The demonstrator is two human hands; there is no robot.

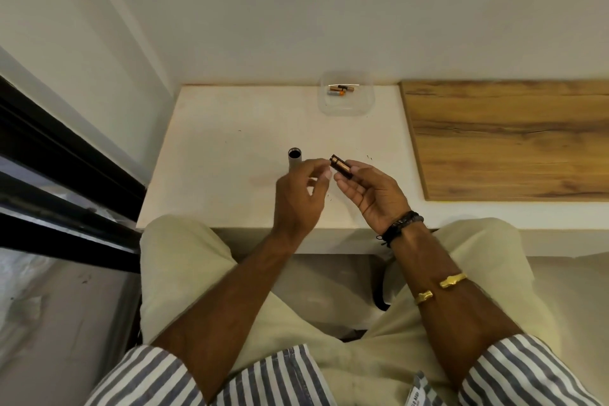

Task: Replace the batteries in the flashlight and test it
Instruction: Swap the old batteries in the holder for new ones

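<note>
Battery holder (341,167) sits pinched in right hand (372,194), beside left hand (301,194).

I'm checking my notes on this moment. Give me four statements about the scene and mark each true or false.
1. The right hand holds a dark battery holder with copper-coloured cells. True.
2. The grey flashlight tube lies on its side. False: it stands upright, open end up, on the white table.
3. The clear plastic tub contains loose batteries. True.
4. The tub sits on the wooden board. False: it sits on the white table, near the wall.
</note>
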